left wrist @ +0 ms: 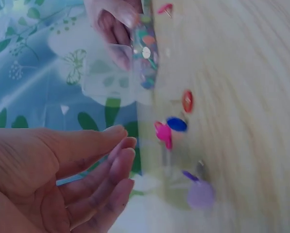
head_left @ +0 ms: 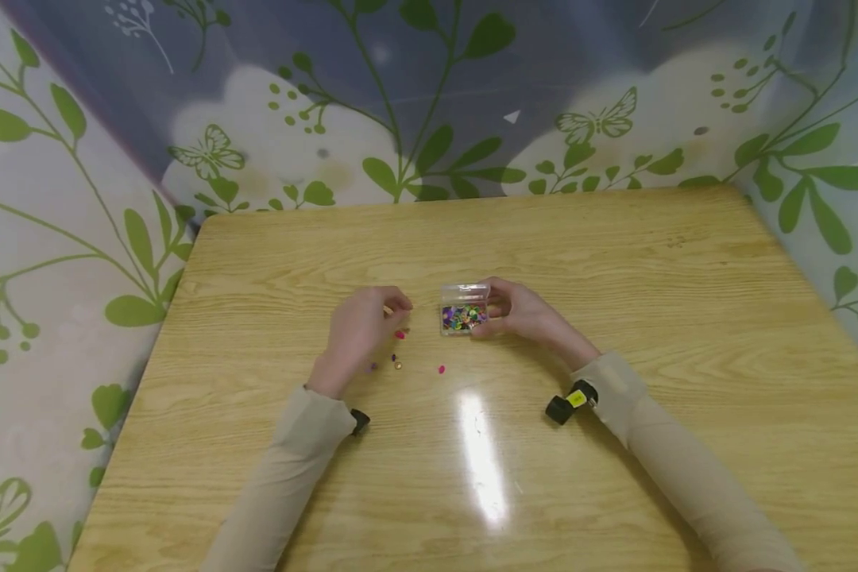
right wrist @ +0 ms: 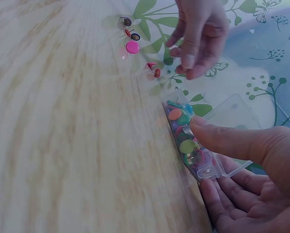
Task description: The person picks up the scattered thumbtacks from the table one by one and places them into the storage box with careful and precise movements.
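My right hand (head_left: 518,311) grips the right end of a small clear plastic box (right wrist: 206,171), thumb on its near side and fingers beneath and behind. Many-coloured thumbtacks (head_left: 463,318) fill it, and its transparent lid (head_left: 465,291) stands raised. To the left of the box, my left hand (head_left: 357,326) hovers over the table with its fingers loosely bent. Its thumb and fingertips come close together, and no object shows between them in the left wrist view. Below that hand lie loose tacks: a pink one (head_left: 400,335), a blue one (left wrist: 177,124) and a pale purple one (left wrist: 201,195).
A gold-coloured tack (head_left: 398,365) lies by the left hand. Another pink tack (head_left: 441,369) sits apart, nearer the front. The wood-grain table (head_left: 615,254) meets a leaf-patterned covering (head_left: 436,95) at its back and sides. Dark camera straps (head_left: 570,401) circle both wrists.
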{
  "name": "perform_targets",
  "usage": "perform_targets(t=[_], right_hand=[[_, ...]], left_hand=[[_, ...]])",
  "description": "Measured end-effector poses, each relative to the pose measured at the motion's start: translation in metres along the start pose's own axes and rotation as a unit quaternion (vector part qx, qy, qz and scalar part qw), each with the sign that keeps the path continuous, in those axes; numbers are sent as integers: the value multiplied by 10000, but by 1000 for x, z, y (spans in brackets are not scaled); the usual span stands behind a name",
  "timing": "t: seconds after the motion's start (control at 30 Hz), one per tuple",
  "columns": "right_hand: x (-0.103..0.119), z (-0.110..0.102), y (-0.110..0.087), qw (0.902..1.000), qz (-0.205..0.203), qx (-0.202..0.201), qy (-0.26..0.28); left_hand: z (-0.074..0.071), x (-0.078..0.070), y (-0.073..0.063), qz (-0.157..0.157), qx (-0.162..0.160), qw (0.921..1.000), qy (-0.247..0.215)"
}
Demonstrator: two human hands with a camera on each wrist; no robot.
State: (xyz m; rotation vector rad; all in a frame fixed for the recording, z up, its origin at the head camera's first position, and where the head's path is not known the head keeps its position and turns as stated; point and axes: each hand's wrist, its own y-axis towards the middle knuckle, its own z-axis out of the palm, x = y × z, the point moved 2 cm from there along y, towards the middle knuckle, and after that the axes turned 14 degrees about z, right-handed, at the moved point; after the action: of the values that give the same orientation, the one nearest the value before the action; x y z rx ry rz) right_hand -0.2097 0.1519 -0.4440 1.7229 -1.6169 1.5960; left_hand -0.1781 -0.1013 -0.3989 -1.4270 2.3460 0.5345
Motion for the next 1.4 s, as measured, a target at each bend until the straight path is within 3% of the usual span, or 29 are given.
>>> perform_targets(t=[0.4, 0.67, 0.93, 1.4], right_hand=[[-2, -1, 2, 10000, 14, -21, -42], [-2, 0, 2, 10000, 11, 3, -21], [-2, -2, 1, 9999, 30, -58, -99], [-1, 0, 1, 10000, -30, 32, 64]], left_hand=[[8, 12, -7, -109, 636, 9979, -45], [13, 10, -2, -95, 512, 9984, 210], [13, 7, 1, -149, 187, 9993, 290], [24, -23, 20, 258, -134, 9993, 244]])
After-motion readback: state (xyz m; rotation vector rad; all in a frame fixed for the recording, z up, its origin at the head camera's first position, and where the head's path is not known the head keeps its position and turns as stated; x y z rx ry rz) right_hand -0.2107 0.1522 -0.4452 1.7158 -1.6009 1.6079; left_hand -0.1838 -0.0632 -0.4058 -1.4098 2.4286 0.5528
